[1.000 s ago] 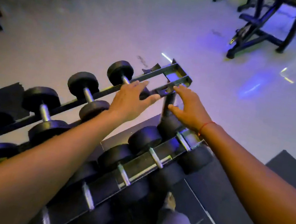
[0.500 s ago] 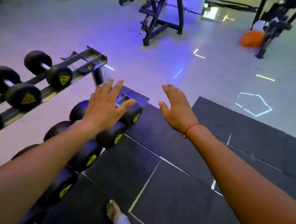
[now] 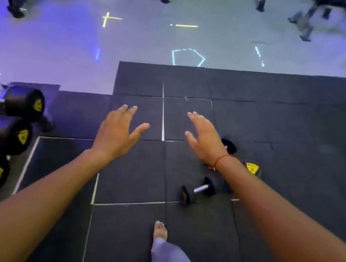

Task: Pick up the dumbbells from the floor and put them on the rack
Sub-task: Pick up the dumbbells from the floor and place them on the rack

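A person holds both arms out over black rubber floor mats (image 3: pixel 260 112) in a gym, the left hand (image 3: pixel 115 132) and right hand (image 3: pixel 205 139) empty with fingers spread wide. A small dumbbell (image 3: pixel 198 189) lies on the mat below the right forearm; a second dumbbell (image 3: pixel 252 167) is partly hidden behind the wrist. Racked dumbbells (image 3: pixel 6 135) line the left edge.

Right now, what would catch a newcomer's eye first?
Two bare hands, left hand and right hand, spread open and empty above the black floor mats. A small dumbbell lies on the mat under the right forearm. Racked dumbbells with yellow badges line the left edge.
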